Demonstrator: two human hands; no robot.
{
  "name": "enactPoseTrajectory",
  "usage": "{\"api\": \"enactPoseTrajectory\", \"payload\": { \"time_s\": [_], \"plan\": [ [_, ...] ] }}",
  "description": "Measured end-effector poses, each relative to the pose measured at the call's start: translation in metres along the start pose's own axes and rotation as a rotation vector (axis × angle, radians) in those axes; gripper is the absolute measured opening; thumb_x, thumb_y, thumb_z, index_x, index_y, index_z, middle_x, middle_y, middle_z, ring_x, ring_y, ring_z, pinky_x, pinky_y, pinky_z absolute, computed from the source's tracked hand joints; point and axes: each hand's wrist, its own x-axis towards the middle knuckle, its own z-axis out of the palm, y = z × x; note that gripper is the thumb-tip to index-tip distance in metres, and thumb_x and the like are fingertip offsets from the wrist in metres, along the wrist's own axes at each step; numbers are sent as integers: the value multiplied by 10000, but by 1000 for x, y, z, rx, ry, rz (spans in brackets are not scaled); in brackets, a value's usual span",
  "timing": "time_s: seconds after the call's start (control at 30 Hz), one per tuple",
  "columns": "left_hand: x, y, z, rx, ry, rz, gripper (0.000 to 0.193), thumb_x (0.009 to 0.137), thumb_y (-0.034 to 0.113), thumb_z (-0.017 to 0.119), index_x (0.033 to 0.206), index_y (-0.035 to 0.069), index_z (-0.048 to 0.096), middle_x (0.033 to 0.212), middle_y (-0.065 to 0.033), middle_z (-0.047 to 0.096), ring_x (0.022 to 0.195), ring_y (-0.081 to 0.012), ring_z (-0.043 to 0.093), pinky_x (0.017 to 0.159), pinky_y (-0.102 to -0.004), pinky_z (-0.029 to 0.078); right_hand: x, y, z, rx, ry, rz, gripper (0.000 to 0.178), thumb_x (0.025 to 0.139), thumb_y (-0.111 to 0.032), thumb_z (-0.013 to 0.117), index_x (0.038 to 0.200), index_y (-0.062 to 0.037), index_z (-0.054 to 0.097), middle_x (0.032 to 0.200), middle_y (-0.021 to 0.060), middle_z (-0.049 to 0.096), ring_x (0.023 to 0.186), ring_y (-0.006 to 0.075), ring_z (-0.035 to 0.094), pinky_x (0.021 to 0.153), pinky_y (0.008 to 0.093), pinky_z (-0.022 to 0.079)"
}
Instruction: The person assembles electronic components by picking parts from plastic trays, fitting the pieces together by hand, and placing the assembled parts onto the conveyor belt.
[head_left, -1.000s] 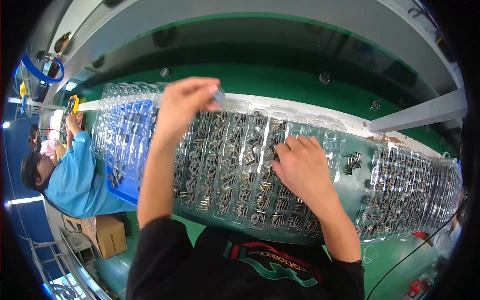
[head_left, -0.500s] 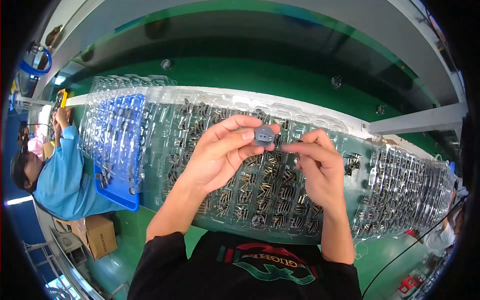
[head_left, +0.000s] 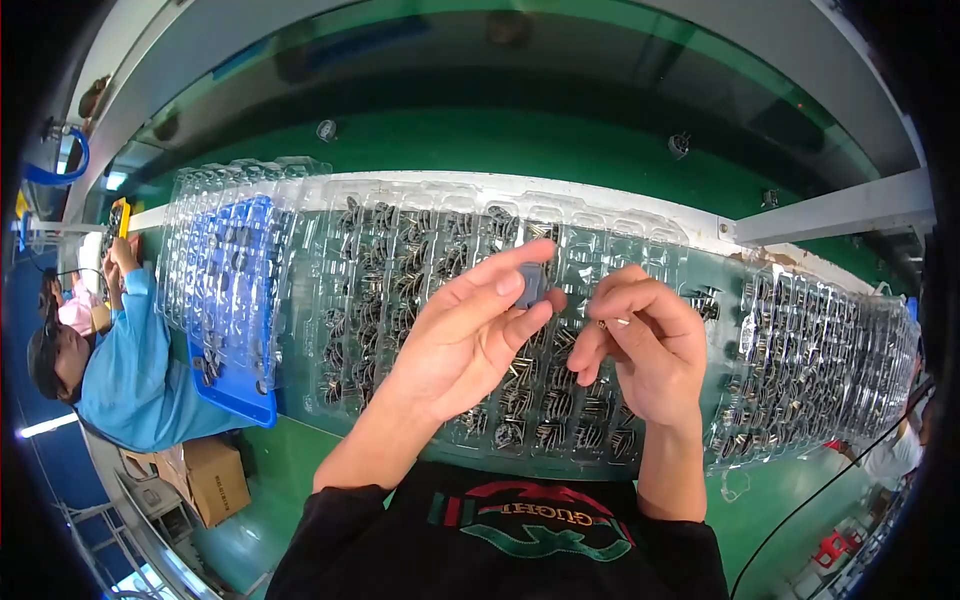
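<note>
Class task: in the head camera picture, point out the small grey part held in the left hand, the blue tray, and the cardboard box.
small grey part (head_left: 531,285), head view, on its flat grey face.
left hand (head_left: 470,335), head view, mid-palm.
blue tray (head_left: 236,400), head view, near rim.
cardboard box (head_left: 215,480), head view, on its side.

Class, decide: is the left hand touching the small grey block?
Touching. The head view shows the left hand pinching the grey block between thumb and fingertips, with no gap.
</note>
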Motion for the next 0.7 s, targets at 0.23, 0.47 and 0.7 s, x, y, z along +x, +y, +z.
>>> {"api": "enactPoseTrajectory", "payload": {
  "time_s": [0.23,0.47,0.7],
  "plan": [
    [1,-15,3,60,-55,99,339,971,12,558,1303,-49,530,1248,-180,611,1157,-267,623,955,-415,578,-6,-7,4,-64,177,14,140,901,91,601,1040,72,592,979,125,639,792,182,689,579,243,566],
    [2,-26,1,356,-106,233,389,876,-127,612,1257,-58,575,1297,-214,590,1198,-249,595,1019,-376,514,-1,-10,4,-684,193,-437,156,775,87,749,900,50,665,935,114,618,719,121,608,530,226,500],
    [1,-28,-3,389,-118,219,401,849,-164,608,1228,-33,599,1333,-271,552,1170,-305,618,972,-400,554,2,-17,16,-895,232,-481,180,754,96,752,902,20,684,908,92,583,693,146,595,509,248,482]
  ]
}}
